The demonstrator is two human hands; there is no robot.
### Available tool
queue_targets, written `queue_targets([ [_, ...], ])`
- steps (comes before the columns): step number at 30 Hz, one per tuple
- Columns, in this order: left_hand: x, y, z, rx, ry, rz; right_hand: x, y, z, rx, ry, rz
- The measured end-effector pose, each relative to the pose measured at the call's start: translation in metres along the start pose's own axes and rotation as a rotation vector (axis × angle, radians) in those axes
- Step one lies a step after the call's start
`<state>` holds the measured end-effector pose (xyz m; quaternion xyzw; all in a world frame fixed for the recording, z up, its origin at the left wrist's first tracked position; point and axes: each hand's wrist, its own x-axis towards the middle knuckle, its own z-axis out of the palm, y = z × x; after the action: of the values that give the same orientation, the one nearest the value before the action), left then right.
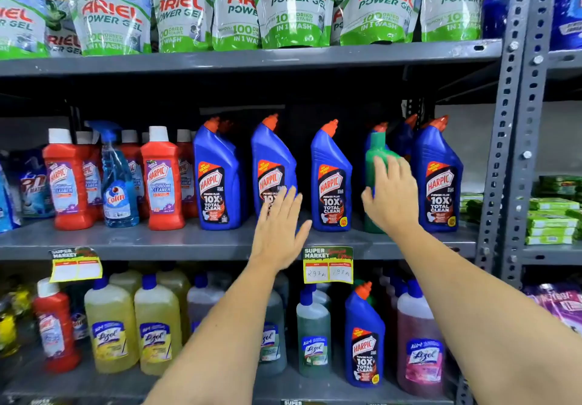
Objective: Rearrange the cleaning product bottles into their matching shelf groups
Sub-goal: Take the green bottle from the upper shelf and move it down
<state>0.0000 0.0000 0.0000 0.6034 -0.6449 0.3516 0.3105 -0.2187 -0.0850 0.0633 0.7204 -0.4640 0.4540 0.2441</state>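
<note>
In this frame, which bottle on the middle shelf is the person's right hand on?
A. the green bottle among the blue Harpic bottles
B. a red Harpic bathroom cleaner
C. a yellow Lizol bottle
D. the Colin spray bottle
A: the right hand wraps the green bottle, which stands between blue Harpic bottles on the middle shelf.

Grey metal shelving [220, 241] fills the view, its perforated upright [516, 127] at three o'clock. A pale grey wall [466, 140] shows behind; lighting is bright, even.
</note>
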Motion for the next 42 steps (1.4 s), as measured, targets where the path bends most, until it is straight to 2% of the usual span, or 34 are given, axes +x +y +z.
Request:
queue_targets([
  [3,-0.016,0.002,0.016,-0.042,-0.102,-0.031,0.003,0.016,0.003,0.139,0.012,0.245],
  [7,-0.027,0.001,0.036,-0.003,-0.197,-0.058,0.006,0.027,0.011,0.394,-0.1,0.481],
  [13,-0.031,0.002,0.04,-0.022,-0.067,-0.063,0.006,0.037,0.033,0.568,-0.237,0.574],
  [17,-0.031,0.003,0.041,-0.027,-0.05,-0.063,0.006,0.039,0.042,0.594,-0.263,0.604],
  [21,-0.032,0.004,0.044,-0.021,-0.021,-0.073,0.002,0.039,0.04,0.649,-0.19,0.592],
  [25,-0.033,0.008,0.042,0.001,-0.025,-0.103,-0.018,0.04,0.032,0.782,-0.014,0.545],
  [29,-0.042,0.016,0.038,-0.095,-0.012,-0.151,-0.05,0.04,0.008,0.95,0.162,0.521],
  [34,-0.11,0.026,0.034,-0.172,0.058,-0.137,-0.129,0.033,-0.032,1.096,0.264,0.587],
  [37,-0.179,0.028,0.058,-0.196,-0.084,-0.124,-0.182,0.014,-0.035,1.15,0.187,0.616],
  [42,-0.274,0.009,0.11,-0.209,-0.576,-0.111,-0.27,-0.029,0.02,1.15,-0.106,0.74],
])
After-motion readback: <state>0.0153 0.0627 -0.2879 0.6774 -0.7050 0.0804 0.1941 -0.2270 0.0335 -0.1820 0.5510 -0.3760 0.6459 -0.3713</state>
